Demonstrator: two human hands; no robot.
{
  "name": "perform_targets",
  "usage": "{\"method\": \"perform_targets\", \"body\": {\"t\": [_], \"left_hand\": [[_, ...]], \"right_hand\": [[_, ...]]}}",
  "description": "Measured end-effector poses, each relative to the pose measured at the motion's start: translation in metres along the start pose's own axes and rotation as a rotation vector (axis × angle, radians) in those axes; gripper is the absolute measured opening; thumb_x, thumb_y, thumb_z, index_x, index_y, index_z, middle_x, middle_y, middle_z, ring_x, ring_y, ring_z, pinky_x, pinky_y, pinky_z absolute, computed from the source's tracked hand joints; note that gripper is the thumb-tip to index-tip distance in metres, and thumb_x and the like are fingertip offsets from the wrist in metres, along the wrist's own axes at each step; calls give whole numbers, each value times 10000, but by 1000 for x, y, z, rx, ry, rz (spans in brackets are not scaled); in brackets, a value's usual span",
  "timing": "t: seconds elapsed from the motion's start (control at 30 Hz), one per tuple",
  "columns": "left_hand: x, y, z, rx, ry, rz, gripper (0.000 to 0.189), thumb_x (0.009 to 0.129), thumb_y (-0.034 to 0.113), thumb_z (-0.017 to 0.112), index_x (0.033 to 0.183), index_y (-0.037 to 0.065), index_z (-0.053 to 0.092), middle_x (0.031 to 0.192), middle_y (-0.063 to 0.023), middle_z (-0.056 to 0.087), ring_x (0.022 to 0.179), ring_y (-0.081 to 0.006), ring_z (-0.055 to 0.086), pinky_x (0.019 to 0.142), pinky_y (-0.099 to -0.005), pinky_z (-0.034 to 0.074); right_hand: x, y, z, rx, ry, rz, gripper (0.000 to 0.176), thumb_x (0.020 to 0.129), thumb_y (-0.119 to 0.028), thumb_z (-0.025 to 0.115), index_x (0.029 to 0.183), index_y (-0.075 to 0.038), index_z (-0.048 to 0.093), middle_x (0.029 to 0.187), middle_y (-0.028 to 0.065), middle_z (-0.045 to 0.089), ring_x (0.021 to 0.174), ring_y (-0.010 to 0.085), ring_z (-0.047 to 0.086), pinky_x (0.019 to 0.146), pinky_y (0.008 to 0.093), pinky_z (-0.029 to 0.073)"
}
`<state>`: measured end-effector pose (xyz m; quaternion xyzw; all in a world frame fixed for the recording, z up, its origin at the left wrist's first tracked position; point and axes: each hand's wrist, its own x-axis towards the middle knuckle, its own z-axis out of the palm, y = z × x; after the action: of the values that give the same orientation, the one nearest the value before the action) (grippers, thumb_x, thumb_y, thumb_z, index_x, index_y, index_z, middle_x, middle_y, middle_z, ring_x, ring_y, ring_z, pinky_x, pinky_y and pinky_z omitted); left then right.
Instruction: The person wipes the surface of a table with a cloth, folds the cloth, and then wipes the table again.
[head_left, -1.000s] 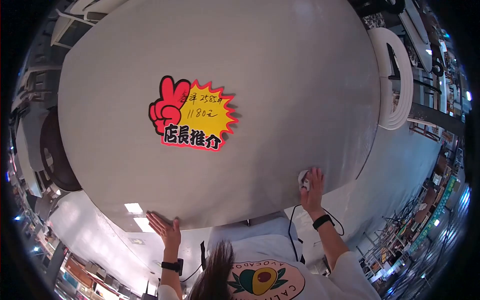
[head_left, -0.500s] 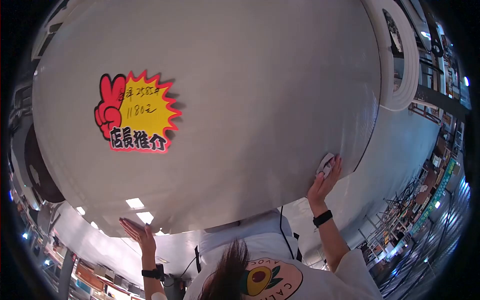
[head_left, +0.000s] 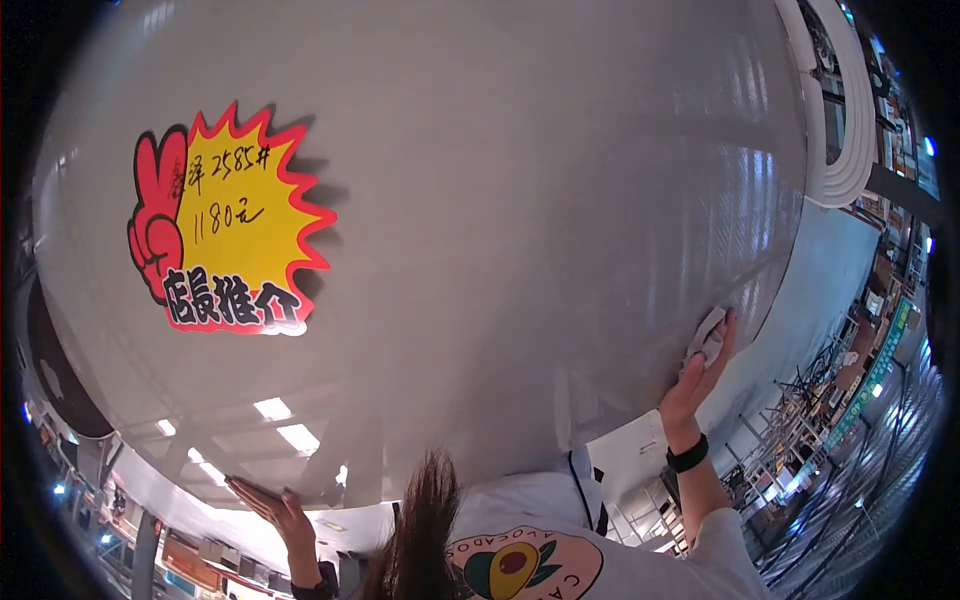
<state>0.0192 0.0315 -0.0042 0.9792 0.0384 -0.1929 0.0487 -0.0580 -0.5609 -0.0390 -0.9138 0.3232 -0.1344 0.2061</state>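
A large glossy light-grey tabletop [head_left: 480, 250] fills most of the view. Near its right edge, my right hand [head_left: 695, 385] holds a crumpled pale cloth [head_left: 704, 340] against the surface. The cloth shows between my thumb and fingers. My left hand [head_left: 275, 512] rests at the front left edge of the tabletop with its fingers stretched out, holding nothing. On the left part of the tabletop is a yellow and red starburst price sign [head_left: 240, 225] with handwritten figures and a red two-finger hand drawing.
A white curved, ridged frame [head_left: 850, 120] stands beyond the right edge. A dark round seat-like shape [head_left: 70, 385] shows at the left. Cluttered shelves [head_left: 800, 410] and a green sign strip [head_left: 865, 375] lie farther right. Bright lamp reflections show at the front left.
My right hand and the cloth appear farther right and slightly lower in the view. The tabletop and sign look larger and closer, the sign shifted left. My left hand stays by the front edge.
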Motion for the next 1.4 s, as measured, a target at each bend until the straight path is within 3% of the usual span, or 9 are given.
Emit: {"method": "perform_targets", "body": {"t": [0.37,0.53,0.87,1.07,1.3,1.4], "left_hand": [[2,4,20,-17,220,60,830,962,604,236,1522,20,53,1579,-217,66,1460,-392,59,1163,-559,78],[2,6,25,7,283,53,805,967,589,221,1524,25,77,1577,-211,102,1457,-384,102,1168,-546,84],[5,0,37,6,448,99,723,988,508,280,1512,21,181,1565,-192,194,1446,-368,177,1160,-526,129],[5,0,40,4,510,119,664,996,444,320,1512,40,211,1567,-161,223,1448,-335,200,1165,-507,123],[4,6,42,-24,555,96,616,1003,434,328,1510,92,261,1562,-112,267,1448,-289,225,1164,-497,121],[4,5,43,-13,589,108,595,1004,428,335,1498,97,297,1552,-92,297,1444,-278,242,1162,-491,138]], "right_hand": [[-3,3,3,-45,19,-51,634,1035,-400,278,1435,91,285,1477,244,339,1373,381,329,1122,455,259],[-4,8,4,-88,39,-115,579,1039,-372,276,1425,54,347,1474,225,358,1370,368,338,1121,450,255],[-6,13,4,-63,92,-121,594,1027,-413,311,1424,24,377,1473,204,377,1360,363,354,1124,443,243],[-21,4,2,-79,18,-203,590,1010,-437,358,1444,-38,383,1493,190,360,1372,364,337,1123,472,237],[-95,-93,29,-82,-158,-573,504,991,-417,388,1401,-138,478,1489,187,372,1371,376,344,1103,522,235],[-122,-138,37,66,-294,-675,480,928,-357,494,1355,-140,537,1465,188,408,1357,369,373,1102,514,234]]}}
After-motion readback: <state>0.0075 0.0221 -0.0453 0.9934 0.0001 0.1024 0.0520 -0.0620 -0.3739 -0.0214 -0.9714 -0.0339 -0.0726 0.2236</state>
